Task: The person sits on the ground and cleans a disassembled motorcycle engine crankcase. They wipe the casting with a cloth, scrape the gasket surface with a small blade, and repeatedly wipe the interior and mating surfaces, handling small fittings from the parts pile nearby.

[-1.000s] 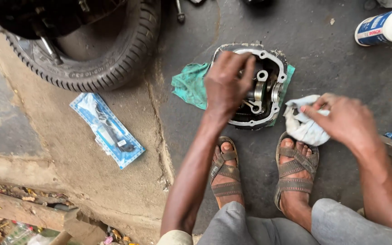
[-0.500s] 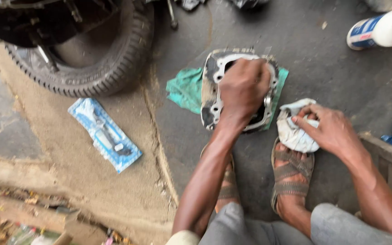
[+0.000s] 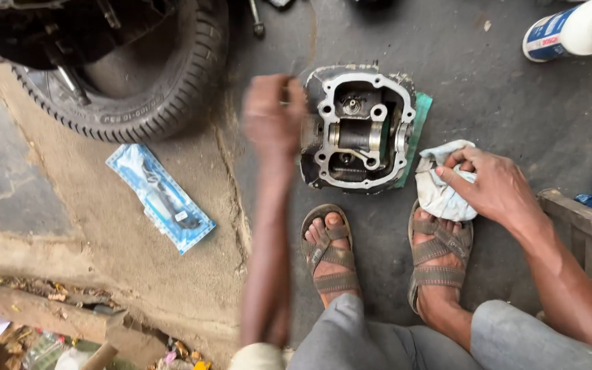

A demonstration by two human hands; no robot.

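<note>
One metal engine part (image 3: 358, 130) sits on a green cloth (image 3: 421, 116) on the floor. The blurred left hand (image 3: 274, 116) is beside it, its fingers unclear. The right hand (image 3: 498, 188) has its fingers clamped on one white rag (image 3: 440, 195). Two sandals; one tyre (image 3: 145, 89).

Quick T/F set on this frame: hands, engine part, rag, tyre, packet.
1. The right hand grips a whitish rag. True.
2. The left hand lies flat on top of the cylinder head. False: it is at the head's left edge, blurred, and the top is uncovered.
3. The cylinder head sits on a green cloth. True.
4. The blue packet lies on the tyre. False: it lies on the ground below the tyre.
5. Both feet are bare. False: both wear sandals.
</note>
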